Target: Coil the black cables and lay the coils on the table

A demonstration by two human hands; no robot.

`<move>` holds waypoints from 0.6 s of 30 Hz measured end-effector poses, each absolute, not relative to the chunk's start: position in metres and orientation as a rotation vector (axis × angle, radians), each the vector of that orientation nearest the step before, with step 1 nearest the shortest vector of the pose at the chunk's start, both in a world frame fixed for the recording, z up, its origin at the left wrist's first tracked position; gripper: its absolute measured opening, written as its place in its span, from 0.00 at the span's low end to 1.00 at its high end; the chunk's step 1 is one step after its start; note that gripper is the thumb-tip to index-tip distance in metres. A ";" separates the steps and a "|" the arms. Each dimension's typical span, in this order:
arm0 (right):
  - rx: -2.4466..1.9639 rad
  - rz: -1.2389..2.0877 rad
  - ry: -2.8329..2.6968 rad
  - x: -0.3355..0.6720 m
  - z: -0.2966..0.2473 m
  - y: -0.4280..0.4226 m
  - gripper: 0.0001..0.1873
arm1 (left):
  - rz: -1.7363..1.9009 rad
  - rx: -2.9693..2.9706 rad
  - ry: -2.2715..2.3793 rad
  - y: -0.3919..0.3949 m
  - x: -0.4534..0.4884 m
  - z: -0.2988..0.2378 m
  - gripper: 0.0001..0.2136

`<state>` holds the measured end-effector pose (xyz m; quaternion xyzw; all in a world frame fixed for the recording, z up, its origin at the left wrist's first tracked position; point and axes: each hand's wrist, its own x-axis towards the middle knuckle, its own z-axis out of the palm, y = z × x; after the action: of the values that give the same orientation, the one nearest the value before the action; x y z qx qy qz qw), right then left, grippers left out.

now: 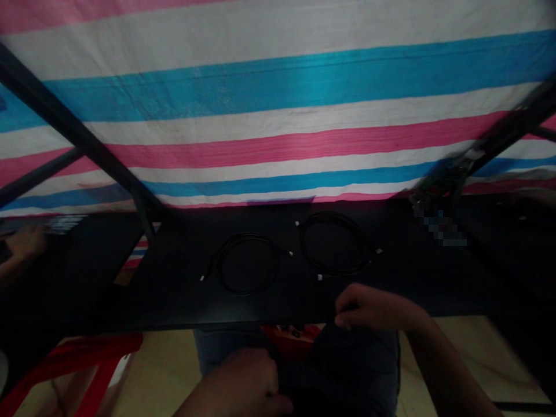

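Two coiled black cables lie on the dark table. The left cable (221, 272) has small white or silvery ends. The right cable (303, 250) sits slightly farther back and also shows pale ends and tags. My right hand (369, 307) hovers at the table's front edge, just nearer to me than the right cable and apart from it. Its fingers are loosely curled, with no object visible in them. Low over my lap, my left hand (243, 379) is closed, below the table edge. It looks dark and a little blurred, and no object shows in it.
Striped plastic sheeting (278, 127) hangs behind the table (182, 301). Dark frame bars (69, 124) slant down at both sides. A red stool (87, 356) stands at lower left. Another person's hand (26, 242) works at the far left. Blurred items (438, 185) lie at back right.
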<state>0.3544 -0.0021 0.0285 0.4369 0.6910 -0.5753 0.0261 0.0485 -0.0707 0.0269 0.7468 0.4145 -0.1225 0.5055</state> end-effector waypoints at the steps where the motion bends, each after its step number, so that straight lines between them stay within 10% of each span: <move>1: 1.342 -1.800 2.160 0.353 0.028 0.000 0.16 | -0.270 1.804 0.933 -0.075 0.052 0.031 0.21; 18: 1.531 -1.887 2.187 0.396 0.051 -0.008 0.32 | 0.507 1.830 1.531 -0.015 -0.028 0.059 0.23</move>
<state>0.3958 -0.0077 0.0506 0.4674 0.6676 -0.5760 -0.0634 -0.0276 -0.0146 0.0586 0.7045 0.5893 0.1951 0.3440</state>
